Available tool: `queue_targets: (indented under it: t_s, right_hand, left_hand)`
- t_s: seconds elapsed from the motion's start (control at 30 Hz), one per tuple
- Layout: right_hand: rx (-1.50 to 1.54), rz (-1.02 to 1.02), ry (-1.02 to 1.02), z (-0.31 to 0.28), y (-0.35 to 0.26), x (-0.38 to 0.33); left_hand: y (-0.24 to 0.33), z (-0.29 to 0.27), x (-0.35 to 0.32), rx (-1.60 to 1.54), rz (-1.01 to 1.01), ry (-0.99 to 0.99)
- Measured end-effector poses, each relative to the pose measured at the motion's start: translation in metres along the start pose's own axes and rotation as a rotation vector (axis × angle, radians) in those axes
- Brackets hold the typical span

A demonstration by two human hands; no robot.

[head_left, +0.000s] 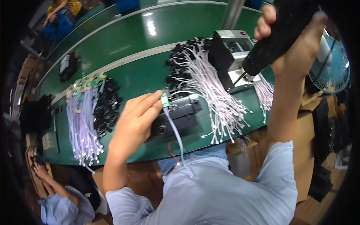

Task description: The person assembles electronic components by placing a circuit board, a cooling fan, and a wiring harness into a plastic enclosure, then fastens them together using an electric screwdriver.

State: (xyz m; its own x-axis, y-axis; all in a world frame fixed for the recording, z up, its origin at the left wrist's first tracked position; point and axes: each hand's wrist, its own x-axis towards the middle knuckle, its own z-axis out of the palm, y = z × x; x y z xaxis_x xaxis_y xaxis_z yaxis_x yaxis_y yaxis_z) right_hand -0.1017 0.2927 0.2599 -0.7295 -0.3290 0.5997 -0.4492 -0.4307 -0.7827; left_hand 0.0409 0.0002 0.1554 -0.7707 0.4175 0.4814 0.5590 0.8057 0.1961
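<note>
left hand (pixel 135 120) pinches a small green board (pixel 164 100) with white cable (pixel 176 135); right hand (pixel 290 41) grips a black screwdriver (pixel 279 41) tight.

You are viewing a moderately bright scene lit from overhead. Two white glare patches are reflecting off the glossy green table (pixel 123 41) near its far edge. The fisheye lens is bending the table's straight edges into arcs, and a black vignette is closing in on both sides and the corners. The right hand (pixel 296 37), close to the lens, is appearing oversized and slightly soft. The left hand (pixel 135 120) is rendering fairly sharp, with soft shadow falling beneath it. Fine detail in the white wire bundles (pixel 213 86) is smearing, and the dark periphery is losing detail.
</note>
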Motion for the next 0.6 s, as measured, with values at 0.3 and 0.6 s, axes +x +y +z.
queue_targets:
  t_s: [0.3,0.6]
  right_hand:
    - [0.087,-0.015,-0.12,0.104,0.027,0.024]
    - [0.08,0.007,-0.177,0.135,0.035,0.033]
  left_hand:
    - [-0.004,0.001,-0.006,-0.022,-0.003,-0.019]
    - [-0.006,-0.001,-0.006,-0.039,-0.02,-0.032]
